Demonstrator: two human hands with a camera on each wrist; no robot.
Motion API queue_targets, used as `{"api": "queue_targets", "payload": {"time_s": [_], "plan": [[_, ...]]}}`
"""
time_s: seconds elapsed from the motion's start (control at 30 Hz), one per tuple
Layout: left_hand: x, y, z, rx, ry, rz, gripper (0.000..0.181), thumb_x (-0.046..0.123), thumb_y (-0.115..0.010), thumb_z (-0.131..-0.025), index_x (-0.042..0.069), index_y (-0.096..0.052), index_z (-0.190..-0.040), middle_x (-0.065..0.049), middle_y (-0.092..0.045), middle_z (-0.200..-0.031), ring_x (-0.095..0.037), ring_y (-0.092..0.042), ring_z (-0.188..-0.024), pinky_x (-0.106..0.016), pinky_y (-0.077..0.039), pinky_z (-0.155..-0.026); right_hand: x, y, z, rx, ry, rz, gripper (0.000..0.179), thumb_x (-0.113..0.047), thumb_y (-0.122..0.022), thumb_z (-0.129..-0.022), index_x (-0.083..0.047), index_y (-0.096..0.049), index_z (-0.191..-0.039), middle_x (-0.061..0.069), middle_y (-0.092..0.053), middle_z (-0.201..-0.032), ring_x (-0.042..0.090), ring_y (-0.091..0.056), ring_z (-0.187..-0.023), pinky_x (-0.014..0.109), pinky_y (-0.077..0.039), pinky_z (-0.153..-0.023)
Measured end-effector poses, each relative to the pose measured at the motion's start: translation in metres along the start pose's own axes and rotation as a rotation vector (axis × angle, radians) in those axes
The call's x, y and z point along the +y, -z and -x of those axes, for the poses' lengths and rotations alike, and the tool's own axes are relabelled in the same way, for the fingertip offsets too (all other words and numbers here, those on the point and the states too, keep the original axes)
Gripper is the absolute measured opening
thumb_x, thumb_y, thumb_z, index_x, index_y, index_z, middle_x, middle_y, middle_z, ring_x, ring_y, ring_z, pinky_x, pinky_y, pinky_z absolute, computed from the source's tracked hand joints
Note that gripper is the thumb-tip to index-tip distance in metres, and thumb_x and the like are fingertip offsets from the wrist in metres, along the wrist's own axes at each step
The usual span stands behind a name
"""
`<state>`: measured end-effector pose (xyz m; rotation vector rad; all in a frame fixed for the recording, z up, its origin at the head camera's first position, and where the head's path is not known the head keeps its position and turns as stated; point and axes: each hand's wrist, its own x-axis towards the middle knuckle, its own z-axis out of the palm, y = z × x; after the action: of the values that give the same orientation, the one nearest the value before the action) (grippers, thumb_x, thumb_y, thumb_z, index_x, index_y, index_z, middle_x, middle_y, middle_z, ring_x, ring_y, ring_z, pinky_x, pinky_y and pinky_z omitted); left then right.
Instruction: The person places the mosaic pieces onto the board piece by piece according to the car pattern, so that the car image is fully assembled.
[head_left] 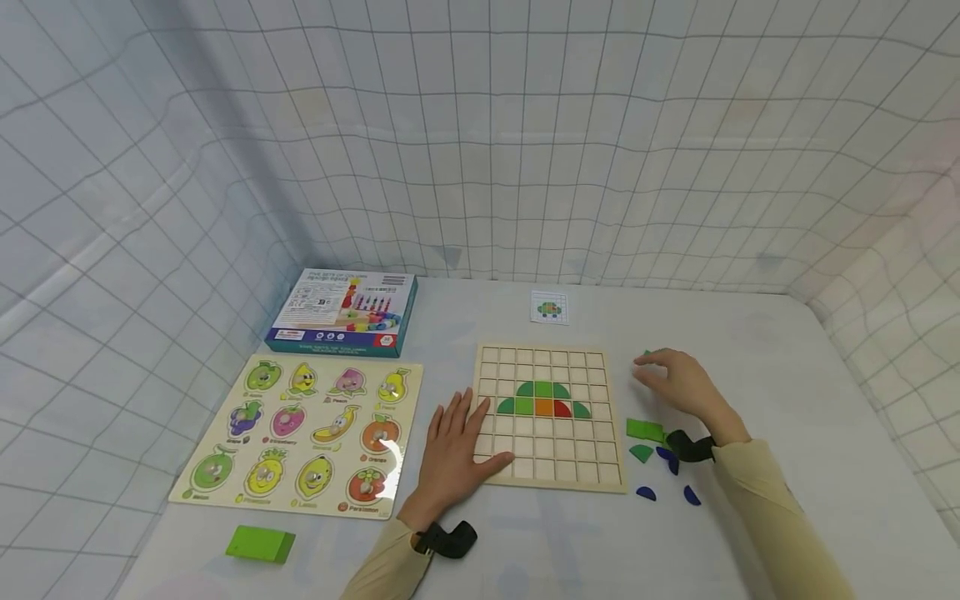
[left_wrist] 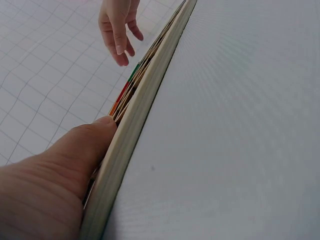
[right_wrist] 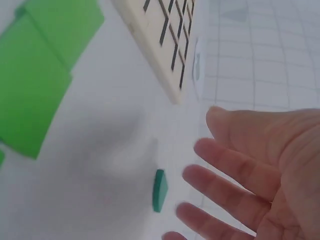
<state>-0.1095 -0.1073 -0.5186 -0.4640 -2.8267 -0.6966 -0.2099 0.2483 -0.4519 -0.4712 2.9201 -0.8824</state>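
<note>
A wooden grid board (head_left: 547, 460) lies flat at the middle of the table. Green, orange and red pieces form a stepped shape in its cells, among them a red quarter piece (head_left: 562, 409). My left hand (head_left: 452, 468) rests on the board's left edge with fingers spread and thumb on the lower left cells. To the right of the board, my right hand (head_left: 681, 383) hovers with loosely bent fingers and holds nothing. Close to its fingertips lies a small dark green piece (right_wrist: 159, 191). Bright green squares (head_left: 645, 430) lie nearer the right wrist.
Several blue pieces (head_left: 647, 493) and a green quarter piece (head_left: 641, 452) lie right of the board. A pattern card (head_left: 550, 307) lies behind it. Leftward are a fruit puzzle board (head_left: 288, 450), a toy box (head_left: 341, 312) and a green block (head_left: 260, 543). Grid-lined sheets enclose the table.
</note>
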Motion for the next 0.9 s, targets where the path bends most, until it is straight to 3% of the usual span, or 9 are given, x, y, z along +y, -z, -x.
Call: {"api": "queue_targets", "payload": {"time_s": [0.1, 0.33, 0.73, 0.9], "plan": [[-0.001, 0.000, 0.000, 0.007, 0.000, 0.002, 0.084, 0.059, -0.063, -0.081, 0.008, -0.040, -0.145, -0.019, -0.029, -0.150, -0.034, -0.018, -0.140, -0.052, -0.011, -0.110, 0.009, 0.000, -0.006, 0.014, 0.002, -0.008, 0.034, -0.014, -0.061, -0.092, 0.009, -0.061, -0.118, 0.030, -0.053, -0.124, 0.048, -0.044, -0.119, 0.059, -0.034, -0.097], [-0.002, -0.002, 0.000, 0.002, -0.005, 0.003, 0.086, 0.060, -0.062, -0.081, 0.009, -0.039, -0.146, -0.018, -0.028, -0.151, -0.033, -0.017, -0.141, -0.051, -0.009, -0.110, 0.024, -0.001, -0.018, 0.022, -0.032, 0.040, 0.042, -0.012, -0.062, -0.090, 0.013, -0.055, -0.123, 0.036, -0.049, -0.123, 0.052, -0.041, -0.117, 0.061, -0.031, -0.097], [-0.001, -0.001, 0.001, 0.006, -0.007, 0.003, 0.084, 0.059, -0.062, -0.082, 0.008, -0.040, -0.145, -0.019, -0.029, -0.150, -0.034, -0.018, -0.140, -0.052, -0.011, -0.110, 0.026, -0.007, -0.022, 0.042, -0.118, 0.112, 0.036, -0.012, -0.064, -0.088, 0.010, -0.062, -0.117, 0.038, -0.049, -0.114, 0.054, -0.042, -0.109, 0.062, -0.037, -0.088], [-0.001, -0.001, 0.001, 0.009, -0.006, 0.005, 0.084, 0.059, -0.063, -0.082, 0.008, -0.040, -0.145, -0.019, -0.028, -0.150, -0.034, -0.017, -0.140, -0.052, -0.011, -0.110, 0.020, -0.007, -0.018, 0.062, -0.164, 0.138, 0.033, -0.012, -0.066, -0.086, 0.006, -0.066, -0.113, 0.031, -0.056, -0.104, 0.045, -0.052, -0.095, 0.052, -0.045, -0.073]]}}
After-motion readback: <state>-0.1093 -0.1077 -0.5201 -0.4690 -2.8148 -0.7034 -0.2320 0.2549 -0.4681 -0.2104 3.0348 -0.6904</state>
